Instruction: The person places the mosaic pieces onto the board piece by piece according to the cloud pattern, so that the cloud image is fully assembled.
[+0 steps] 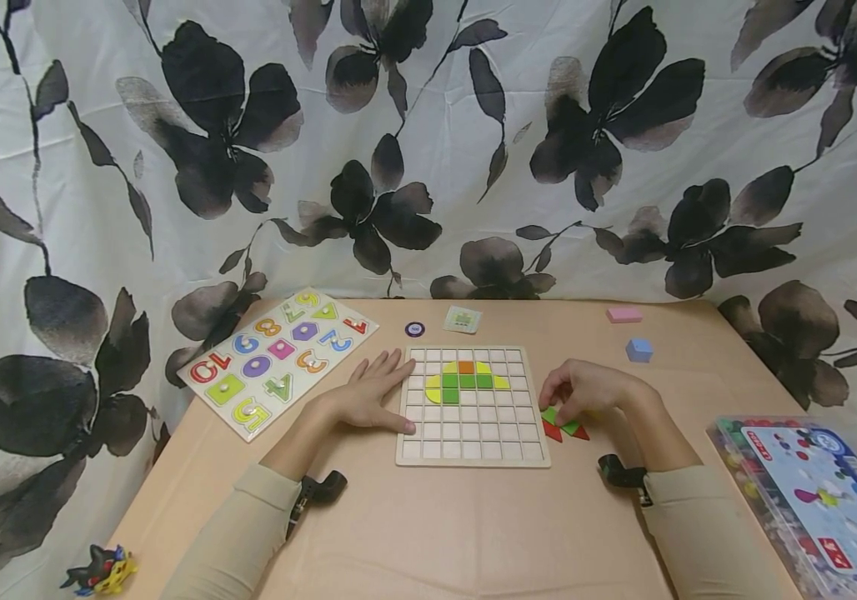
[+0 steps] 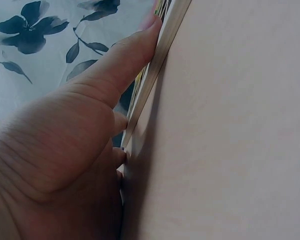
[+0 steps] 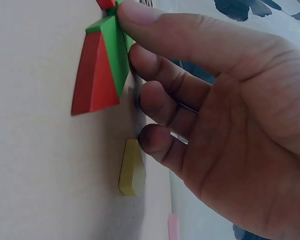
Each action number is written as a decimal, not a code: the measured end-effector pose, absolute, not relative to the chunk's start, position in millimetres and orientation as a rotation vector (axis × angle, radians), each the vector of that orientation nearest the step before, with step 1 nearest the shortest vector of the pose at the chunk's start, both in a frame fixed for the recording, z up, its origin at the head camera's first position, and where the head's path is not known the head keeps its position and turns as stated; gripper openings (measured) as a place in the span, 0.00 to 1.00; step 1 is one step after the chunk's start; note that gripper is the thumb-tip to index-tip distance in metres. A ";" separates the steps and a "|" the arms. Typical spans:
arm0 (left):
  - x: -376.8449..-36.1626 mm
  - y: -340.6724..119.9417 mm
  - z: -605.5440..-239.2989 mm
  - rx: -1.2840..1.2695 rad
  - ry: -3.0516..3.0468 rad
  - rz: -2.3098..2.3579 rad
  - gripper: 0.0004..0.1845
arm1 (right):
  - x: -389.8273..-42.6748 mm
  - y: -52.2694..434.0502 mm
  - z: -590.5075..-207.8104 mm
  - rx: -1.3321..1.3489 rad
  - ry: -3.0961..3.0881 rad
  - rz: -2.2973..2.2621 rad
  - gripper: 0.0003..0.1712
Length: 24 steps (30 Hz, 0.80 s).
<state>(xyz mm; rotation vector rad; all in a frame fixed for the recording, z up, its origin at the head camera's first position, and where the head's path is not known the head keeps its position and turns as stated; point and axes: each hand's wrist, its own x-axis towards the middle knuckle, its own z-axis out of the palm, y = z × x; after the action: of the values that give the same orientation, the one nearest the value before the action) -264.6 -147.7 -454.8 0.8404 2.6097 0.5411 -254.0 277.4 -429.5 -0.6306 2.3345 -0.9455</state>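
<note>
A square board with a white grid (image 1: 473, 451) lies mid-table, with green, orange and yellow tiles (image 1: 466, 381) in its upper cells. My left hand (image 1: 368, 393) rests spread against the board's left side, its thumb on the frame; the left wrist view shows the thumb along the board's edge (image 2: 162, 55). Beside the right side, my right hand (image 1: 592, 388) pinches a green block (image 3: 116, 52) between thumb and curled fingers. Red triangular blocks (image 1: 552, 431) touch or lie just by it. A yellow block (image 3: 132, 170) sits below the fingertips in the right wrist view.
A number-and-shape puzzle board (image 1: 278, 358) lies at left. Behind the grid board are a dark round token (image 1: 415, 329) and a small card (image 1: 463, 319). Pink (image 1: 624, 315) and blue (image 1: 639, 350) blocks sit back right, a clear box (image 1: 811, 500) front right, a toy figure (image 1: 102, 570) front left.
</note>
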 end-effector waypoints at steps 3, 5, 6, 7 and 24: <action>-264.8 -148.3 -455.2 0.844 2.609 0.545 0.65 | -254.0 276.1 -430.4 -0.621 2.335 -0.942 0.11; -265.4 -148.6 -456.2 0.853 2.614 0.543 0.65 | -254.1 275.4 -430.8 -0.623 2.330 -0.943 0.11; -265.8 -148.7 -456.9 0.853 2.616 0.536 0.65 | -254.2 275.2 -431.1 -0.621 2.328 -0.943 0.11; -266.2 -148.8 -457.5 0.858 2.618 0.537 0.65 | -254.3 274.9 -431.3 -0.620 2.327 -0.941 0.11; -266.8 -149.2 -458.1 0.873 2.621 0.529 0.65 | -256.3 277.2 -429.6 -0.640 2.354 -0.978 0.05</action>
<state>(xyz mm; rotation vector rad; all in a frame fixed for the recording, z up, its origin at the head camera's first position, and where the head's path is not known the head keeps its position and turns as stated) -266.8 -149.2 -458.1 0.8733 2.6207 0.5289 -256.3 277.2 -429.6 -0.6397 2.3538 -0.9779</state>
